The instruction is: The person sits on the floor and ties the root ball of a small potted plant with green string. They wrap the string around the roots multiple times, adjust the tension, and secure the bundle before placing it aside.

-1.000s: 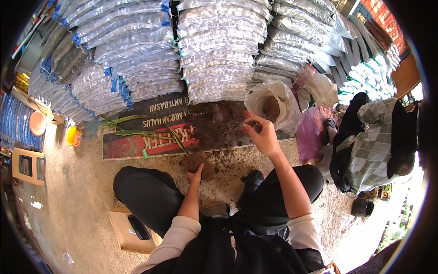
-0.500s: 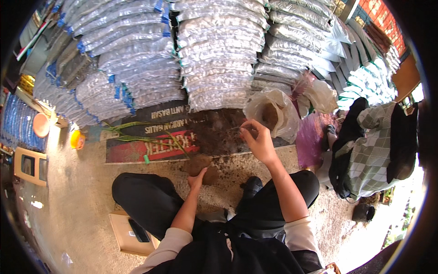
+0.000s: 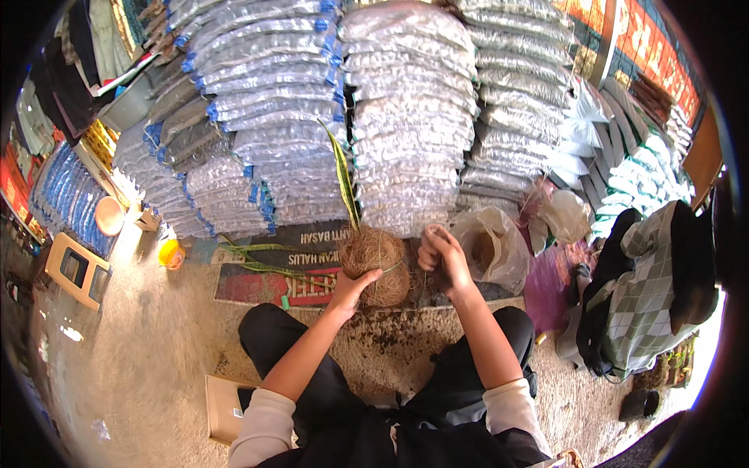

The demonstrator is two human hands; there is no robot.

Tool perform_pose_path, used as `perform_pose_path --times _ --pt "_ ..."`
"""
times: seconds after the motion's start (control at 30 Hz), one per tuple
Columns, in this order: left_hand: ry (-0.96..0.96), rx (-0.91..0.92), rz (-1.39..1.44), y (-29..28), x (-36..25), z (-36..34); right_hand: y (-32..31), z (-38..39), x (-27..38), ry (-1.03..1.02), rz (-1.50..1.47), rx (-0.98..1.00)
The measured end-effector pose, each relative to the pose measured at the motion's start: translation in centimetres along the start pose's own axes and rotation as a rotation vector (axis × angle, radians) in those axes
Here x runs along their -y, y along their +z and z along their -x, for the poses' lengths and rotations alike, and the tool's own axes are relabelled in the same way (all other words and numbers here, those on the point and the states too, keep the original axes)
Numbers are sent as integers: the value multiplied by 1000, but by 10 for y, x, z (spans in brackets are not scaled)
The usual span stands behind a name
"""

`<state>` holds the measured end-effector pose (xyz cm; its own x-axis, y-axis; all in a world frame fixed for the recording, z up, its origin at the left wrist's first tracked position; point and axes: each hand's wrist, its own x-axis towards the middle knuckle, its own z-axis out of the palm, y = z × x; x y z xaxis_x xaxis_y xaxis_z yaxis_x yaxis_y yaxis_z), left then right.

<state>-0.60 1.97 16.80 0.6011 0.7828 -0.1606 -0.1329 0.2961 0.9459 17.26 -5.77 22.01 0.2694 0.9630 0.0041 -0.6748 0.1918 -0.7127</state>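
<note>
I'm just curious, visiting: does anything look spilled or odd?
Yes: dark crumbs, probably soil, look spilled. They lie scattered on the pale floor, below the fibrous ball in the left hand, rather than inside the plastic bag.

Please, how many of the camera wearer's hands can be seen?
2: the left hand holds the brown fibre ball; the right hand is right of it, near the open plastic bag.

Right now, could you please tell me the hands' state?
Left hand: holding the brown fibrous ball.
Right hand: curled closed; whether holding anything cannot be told.
</note>
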Motion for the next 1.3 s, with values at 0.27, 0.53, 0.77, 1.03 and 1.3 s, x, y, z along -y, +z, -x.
perform_pose_path --times 0.27,0.53,0.77,1.03,1.3 --pt "-9 -76 294 0 14 -21 17 0 -30 -342 770 149" --pt "52 -53 314 18 20 -22 20 11 -32 -381 1096 -63" --pt "139 -55 337 24 30 -27 10 9 -38 -517 1247 -105" --pt "138 3 263 25 30 -31 16 14 -21 -407 1238 -139" --pt "135 129 212 31 25 -26 3 13 -25 -585 1336 -143"
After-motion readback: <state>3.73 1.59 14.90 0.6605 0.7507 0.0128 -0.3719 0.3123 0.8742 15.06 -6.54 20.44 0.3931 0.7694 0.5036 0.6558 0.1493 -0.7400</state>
